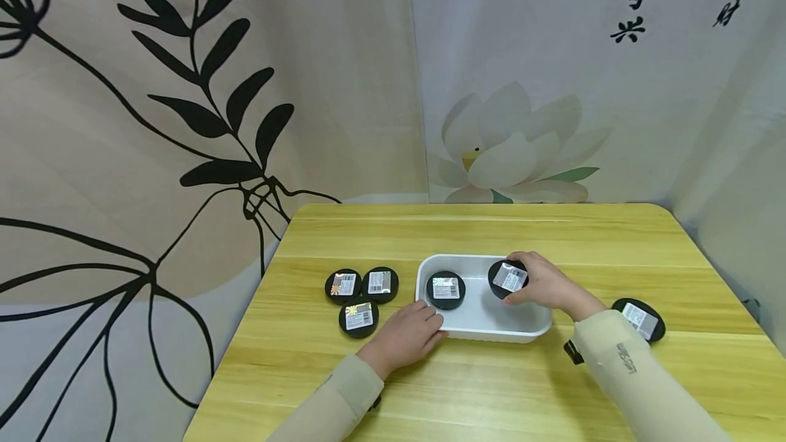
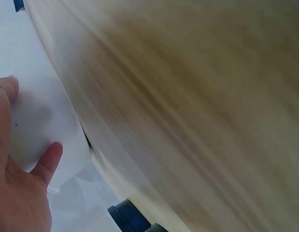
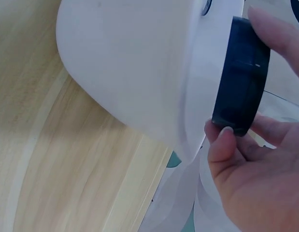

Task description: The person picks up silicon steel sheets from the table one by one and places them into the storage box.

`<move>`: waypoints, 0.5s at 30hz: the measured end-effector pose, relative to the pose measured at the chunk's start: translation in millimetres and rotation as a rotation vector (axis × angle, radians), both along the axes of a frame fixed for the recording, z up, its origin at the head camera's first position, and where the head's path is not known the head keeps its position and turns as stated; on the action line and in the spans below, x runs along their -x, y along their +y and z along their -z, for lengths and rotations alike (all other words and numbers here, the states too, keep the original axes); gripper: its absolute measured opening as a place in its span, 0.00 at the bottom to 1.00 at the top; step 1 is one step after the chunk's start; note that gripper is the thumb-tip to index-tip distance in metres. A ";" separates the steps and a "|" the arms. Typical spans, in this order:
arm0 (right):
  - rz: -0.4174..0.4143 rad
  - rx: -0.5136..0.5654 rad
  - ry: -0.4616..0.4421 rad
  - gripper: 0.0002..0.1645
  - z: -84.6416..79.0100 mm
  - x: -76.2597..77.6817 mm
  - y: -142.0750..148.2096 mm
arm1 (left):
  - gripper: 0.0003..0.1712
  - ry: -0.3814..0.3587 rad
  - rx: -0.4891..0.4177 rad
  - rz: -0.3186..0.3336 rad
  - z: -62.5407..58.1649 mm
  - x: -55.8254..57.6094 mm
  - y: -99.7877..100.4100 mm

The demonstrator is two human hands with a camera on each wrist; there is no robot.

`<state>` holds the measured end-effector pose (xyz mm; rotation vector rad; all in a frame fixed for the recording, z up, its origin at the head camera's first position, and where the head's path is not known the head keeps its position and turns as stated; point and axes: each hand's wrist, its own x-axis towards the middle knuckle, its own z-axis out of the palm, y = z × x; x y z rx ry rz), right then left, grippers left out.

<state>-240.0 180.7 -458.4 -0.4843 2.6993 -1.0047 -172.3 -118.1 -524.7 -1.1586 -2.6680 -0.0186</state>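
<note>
Thumb and fingers of my right hand [image 1: 540, 284] grip a round black container [image 1: 508, 277] with a white label by its edge. It is tilted over the right part of a white tray [image 1: 491, 334]; the right wrist view shows the smooth side of this black container [image 3: 242, 77]. Another labelled black container [image 1: 446, 290] lies in the tray's left end. At the tray's front left corner my left hand [image 1: 408, 333] holds the rim, and its thumb lies against the outer wall of the tray [image 2: 38, 121]. Some left fingertips are hidden in the wrist view.
Left of the tray, several matching containers lie grouped on the wooden table: a front one [image 1: 359, 318], a back left one [image 1: 342, 286] and a back right one [image 1: 381, 284]. A further container [image 1: 640, 320] lies to the right, partly behind the right sleeve [image 1: 626, 353].
</note>
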 end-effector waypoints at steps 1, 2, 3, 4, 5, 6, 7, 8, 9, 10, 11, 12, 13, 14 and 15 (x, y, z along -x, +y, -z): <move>-0.006 -0.003 -0.001 0.56 0.0 0.7 -0.2 | 0.14 0.000 0.000 0.001 0.0 0.0 -0.1; -0.008 -0.006 -0.001 0.56 0.2 1.6 -0.5 | 0.14 -0.001 0.001 0.000 0.0 0.1 -0.1; -0.008 -0.010 -0.006 0.56 0.5 2.3 -0.8 | 0.14 -0.003 0.001 -0.001 0.0 0.1 -0.2; -0.007 -0.015 -0.011 0.55 0.4 2.7 -1.4 | 0.13 -0.005 0.002 -0.003 -0.1 -0.1 -0.3; -0.010 -0.016 -0.013 0.55 0.1 3.2 -1.9 | 0.13 -0.008 0.001 -0.004 -0.2 -0.2 -0.3; -0.009 -0.020 -0.014 0.55 0.3 3.9 -2.6 | 0.13 -0.010 0.000 -0.006 -0.5 -0.4 -0.3; -0.011 -0.021 -0.017 0.54 -0.2 4.1 -3.4 | 0.13 -0.012 0.000 -0.007 -0.7 -0.7 -0.4; -0.011 -0.023 -0.019 0.54 -0.9 3.9 -4.3 | 0.13 -0.012 -0.001 -0.008 -1.2 -0.9 -0.2; -0.014 -0.024 -0.021 0.55 -1.5 3.8 -5.0 | 0.13 -0.013 0.000 -0.009 -1.7 -1.2 -0.2; -0.019 -0.024 -0.021 0.55 -2.0 3.8 -5.6 | 0.13 -0.014 -0.001 -0.009 -2.0 -1.4 -0.1; -0.025 -0.023 -0.021 0.54 -2.5 3.7 -6.2 | 0.13 -0.016 0.000 -0.010 -2.2 -1.6 0.0; -0.028 -0.024 -0.022 0.54 -3.1 3.8 -6.9 | 0.13 -0.015 0.001 -0.009 -2.3 -1.6 0.0; -0.035 -0.021 -0.022 0.54 -3.5 4.0 -7.5 | 0.14 -0.016 0.004 -0.009 -2.3 -1.6 0.1; -0.041 -0.020 -0.022 0.53 -3.8 4.1 -8.1 | 0.14 -0.016 0.006 -0.009 -2.1 -1.5 0.1; -0.051 -0.015 -0.023 0.53 -3.8 4.5 -8.4 | 0.14 -0.017 0.010 -0.010 -2.0 -1.4 0.0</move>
